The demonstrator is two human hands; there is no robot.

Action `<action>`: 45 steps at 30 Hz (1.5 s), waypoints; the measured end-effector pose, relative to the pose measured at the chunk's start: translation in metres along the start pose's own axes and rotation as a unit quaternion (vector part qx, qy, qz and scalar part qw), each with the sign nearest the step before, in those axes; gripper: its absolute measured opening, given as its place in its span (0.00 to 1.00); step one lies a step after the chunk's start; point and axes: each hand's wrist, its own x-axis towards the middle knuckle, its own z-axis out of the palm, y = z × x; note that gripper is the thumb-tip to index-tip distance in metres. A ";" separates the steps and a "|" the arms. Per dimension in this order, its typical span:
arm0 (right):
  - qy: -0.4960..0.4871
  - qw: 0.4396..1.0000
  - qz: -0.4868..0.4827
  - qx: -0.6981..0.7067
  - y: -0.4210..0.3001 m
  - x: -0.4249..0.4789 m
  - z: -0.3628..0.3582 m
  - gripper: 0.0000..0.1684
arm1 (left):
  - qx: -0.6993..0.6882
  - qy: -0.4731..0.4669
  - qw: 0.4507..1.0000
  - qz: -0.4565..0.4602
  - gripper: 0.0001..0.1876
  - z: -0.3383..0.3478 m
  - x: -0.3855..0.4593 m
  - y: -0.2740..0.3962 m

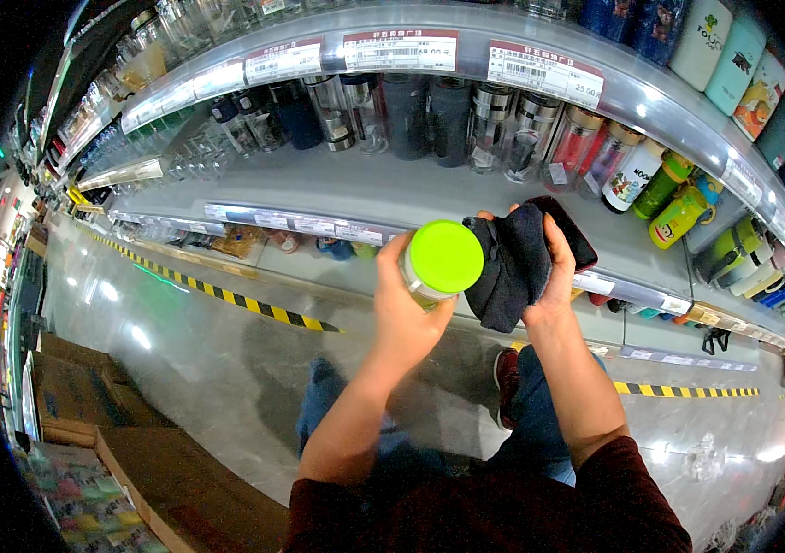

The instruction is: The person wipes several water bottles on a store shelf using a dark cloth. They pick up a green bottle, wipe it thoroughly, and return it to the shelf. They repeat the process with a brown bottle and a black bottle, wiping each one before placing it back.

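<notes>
My left hand (399,325) grips a clear cup or jar with a bright lime-green lid (446,256), its top tilted towards me. Its lower part is mostly hidden by the lid and my fingers. Close beside it, my right hand (555,285) holds a crumpled black cloth (511,273). A dark, flat, phone-like object with a red edge (575,238) shows behind the fingers of that hand, apparently held along with the cloth. Both hands are in front of a grey shelf (337,183), and the cloth is next to the lid.
Glass and dark tumblers (409,117) line the back of the shelf. Children's bottles (679,218) stand at the right. Price labels run along the upper shelf edge (472,55). Below are the lower shelf edge (295,225), yellow-black floor tape (247,304) and a cardboard box (178,477) at lower left.
</notes>
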 end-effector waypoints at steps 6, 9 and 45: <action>-0.022 0.994 -0.030 -0.104 -0.003 -0.002 -0.001 0.31 | 0.064 -0.031 0.997 -0.007 0.41 -0.001 -0.001 -0.007; -0.029 0.945 -0.148 -0.289 -0.003 -0.006 0.005 0.28 | 0.087 -0.041 0.995 0.000 0.39 0.001 -0.001 -0.009; -0.165 0.496 -0.361 -0.772 0.006 -0.019 0.017 0.07 | 0.259 -0.052 0.962 0.071 0.35 -0.005 0.006 -0.012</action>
